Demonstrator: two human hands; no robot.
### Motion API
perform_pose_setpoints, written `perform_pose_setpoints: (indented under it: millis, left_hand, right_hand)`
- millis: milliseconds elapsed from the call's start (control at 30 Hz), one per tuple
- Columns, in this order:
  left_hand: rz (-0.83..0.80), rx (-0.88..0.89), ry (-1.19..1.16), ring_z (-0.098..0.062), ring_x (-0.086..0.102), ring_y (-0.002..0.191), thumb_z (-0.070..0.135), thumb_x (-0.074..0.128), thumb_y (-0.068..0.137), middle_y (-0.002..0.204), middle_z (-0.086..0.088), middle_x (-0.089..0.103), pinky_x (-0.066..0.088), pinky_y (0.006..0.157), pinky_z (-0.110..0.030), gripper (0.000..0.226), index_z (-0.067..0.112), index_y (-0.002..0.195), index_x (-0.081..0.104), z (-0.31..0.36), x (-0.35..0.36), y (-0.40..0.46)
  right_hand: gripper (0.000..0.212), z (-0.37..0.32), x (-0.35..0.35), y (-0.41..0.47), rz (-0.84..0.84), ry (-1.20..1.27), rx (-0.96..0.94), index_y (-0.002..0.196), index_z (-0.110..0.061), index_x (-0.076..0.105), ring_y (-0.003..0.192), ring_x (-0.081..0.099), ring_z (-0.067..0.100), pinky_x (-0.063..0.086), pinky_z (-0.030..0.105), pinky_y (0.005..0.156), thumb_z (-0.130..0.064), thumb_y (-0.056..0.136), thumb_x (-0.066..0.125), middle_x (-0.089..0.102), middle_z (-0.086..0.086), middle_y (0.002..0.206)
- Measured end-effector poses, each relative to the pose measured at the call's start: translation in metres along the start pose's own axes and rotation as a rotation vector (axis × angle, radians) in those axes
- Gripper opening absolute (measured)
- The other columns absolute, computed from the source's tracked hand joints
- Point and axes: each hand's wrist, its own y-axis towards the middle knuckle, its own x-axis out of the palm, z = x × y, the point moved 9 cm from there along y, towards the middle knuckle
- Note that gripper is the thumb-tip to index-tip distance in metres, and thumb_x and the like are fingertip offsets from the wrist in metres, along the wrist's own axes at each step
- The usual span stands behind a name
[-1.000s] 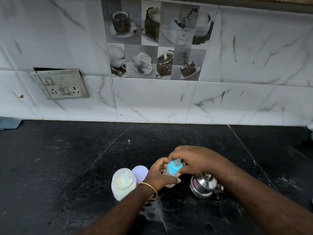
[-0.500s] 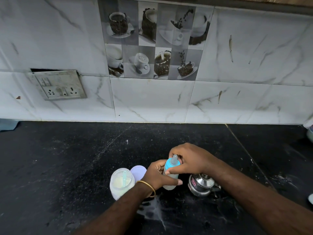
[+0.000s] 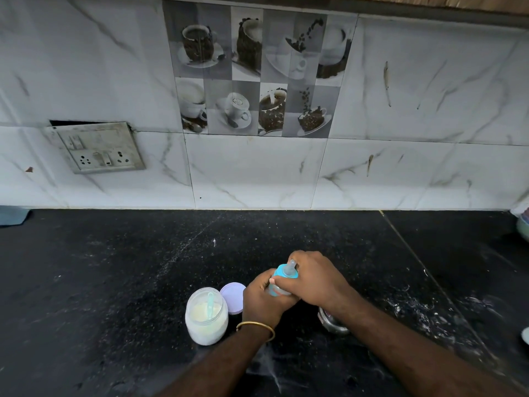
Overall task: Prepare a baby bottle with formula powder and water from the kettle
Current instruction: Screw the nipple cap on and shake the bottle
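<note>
A small baby bottle (image 3: 280, 287) with a blue collar and clear teat stands near the front of the black counter (image 3: 143, 267). My left hand (image 3: 264, 300) grips its body from the left. My right hand (image 3: 313, 277) wraps round the blue collar and teat from the right. An open jar of pale formula powder (image 3: 206, 319) with a light blue scoop inside stands to the left. Its lilac lid (image 3: 232, 298) lies just behind it. The small steel kettle (image 3: 332, 325) is mostly hidden under my right forearm.
A white marble-tiled wall with a socket plate (image 3: 100, 147) rises behind the counter. A blue cloth (image 3: 13, 214) lies at the far left edge. White powder and wet streaks mark the counter at the front right. Part of a container (image 3: 523, 224) shows at the right edge.
My right hand has closed further round the bottle's collar and moved over the kettle, now covering most of it. The bottle tilts slightly. The view has shifted a little.
</note>
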Motion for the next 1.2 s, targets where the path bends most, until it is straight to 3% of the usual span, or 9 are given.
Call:
perform_pose_setpoints:
  millis: [133, 200, 300, 433, 867, 967, 1033, 1100, 1200]
  left_hand:
    - [-0.025, -0.022, -0.006, -0.008, 0.071, 0.083, 0.035, 0.088, 0.046, 0.088, 0.005, 0.077, 0.056, 0.074, -0.022, 0.051, 0.027, 0.094, 0.072, -0.001, -0.001, 0.004]
    - [-0.054, -0.045, -0.028, -0.009, 0.07, 0.08, 0.027, 0.092, 0.05, 0.086, 0.004, 0.076, 0.056, 0.074, -0.029, 0.049, 0.021, 0.095, 0.071, 0.0, 0.001, 0.009]
    - [-0.077, -0.086, -0.045, -0.016, 0.071, 0.082, 0.021, 0.095, 0.057, 0.087, -0.002, 0.076, 0.06, 0.076, -0.039, 0.046, 0.016, 0.096, 0.07, 0.003, -0.002, 0.017]
    - [-0.12, -0.073, 0.048, -0.019, 0.072, 0.085, 0.034, 0.095, 0.053, 0.091, -0.004, 0.076, 0.06, 0.081, -0.045, 0.049, 0.022, 0.093, 0.07, 0.009, -0.003, 0.021]
    - [-0.21, -0.159, -0.034, -0.019, 0.072, 0.089, 0.022, 0.086, 0.055, 0.094, -0.004, 0.077, 0.056, 0.077, -0.03, 0.05, 0.016, 0.102, 0.069, 0.005, 0.006, 0.014]
    - [-0.227, -0.19, -0.082, -0.016, 0.068, 0.109, 0.021, 0.085, 0.053, 0.118, -0.003, 0.07, 0.055, 0.095, -0.034, 0.074, 0.019, 0.122, 0.059, 0.004, 0.006, 0.012]
    - [-0.23, -0.244, -0.121, -0.016, 0.057, 0.126, 0.025, 0.081, 0.056, 0.138, 0.002, 0.056, 0.048, 0.106, -0.039, 0.091, 0.02, 0.139, 0.045, 0.004, 0.003, 0.012]
    - [-0.233, -0.307, -0.146, -0.014, 0.048, 0.131, 0.034, 0.068, 0.066, 0.146, 0.012, 0.044, 0.047, 0.098, -0.037, 0.086, 0.027, 0.145, 0.035, 0.007, 0.002, 0.01]
    - [-0.198, -0.347, -0.23, -0.013, 0.044, 0.131, 0.047, 0.05, 0.073, 0.139, 0.016, 0.043, 0.047, 0.091, -0.036, 0.074, 0.034, 0.144, 0.033, 0.01, -0.001, 0.005]
  right_hand:
    - [0.043, 0.0, -0.003, -0.001, 0.029, 0.077, -0.022, 0.088, -0.026, 0.059, 0.076, 0.057, 0.01, 0.044, 0.028, 0.065, -0.065, 0.073, 0.07, 0.063, -0.009, 0.085]
    - [0.047, -0.001, -0.002, -0.005, 0.003, 0.19, -0.082, 0.107, -0.032, 0.059, 0.084, 0.056, 0.003, 0.048, 0.026, 0.074, -0.063, 0.074, 0.072, 0.059, -0.016, 0.097]
    - [0.092, 0.0, 0.009, -0.019, -0.148, 0.333, -0.152, 0.151, -0.047, 0.022, 0.11, 0.054, -0.003, 0.05, 0.025, 0.096, -0.063, 0.077, 0.073, 0.041, -0.02, 0.139]
    - [0.13, 0.004, 0.015, -0.025, -0.173, 0.326, -0.187, 0.149, -0.061, -0.013, 0.132, 0.053, 0.007, 0.047, 0.035, 0.109, -0.064, 0.062, 0.084, 0.024, -0.017, 0.163]
    - [0.111, 0.003, 0.031, -0.026, 0.097, 0.258, -0.188, 0.132, -0.078, -0.013, 0.135, 0.051, 0.013, 0.047, 0.031, 0.104, -0.034, 0.078, 0.074, 0.033, -0.014, 0.159]
    - [0.112, 0.005, 0.031, -0.024, 0.148, 0.26, -0.214, 0.134, -0.077, -0.01, 0.135, 0.051, 0.014, 0.046, 0.03, 0.104, -0.034, 0.08, 0.077, 0.033, -0.02, 0.149]
    - [0.107, -0.001, 0.015, -0.019, 0.189, 0.254, -0.219, 0.137, -0.075, -0.008, 0.133, 0.053, 0.018, 0.047, 0.032, 0.103, -0.037, 0.083, 0.076, 0.036, -0.011, 0.151]
    - [0.099, -0.011, -0.031, -0.011, 0.379, 0.253, -0.23, 0.143, -0.067, 0.004, 0.127, 0.056, 0.021, 0.05, 0.034, 0.099, -0.038, 0.084, 0.077, 0.042, 0.001, 0.152]
    - [0.094, -0.009, -0.1, -0.011, 0.777, 0.4, -0.223, 0.15, -0.037, 0.017, 0.123, 0.055, 0.018, 0.048, 0.029, 0.097, -0.029, 0.082, 0.081, 0.046, 0.011, 0.148]
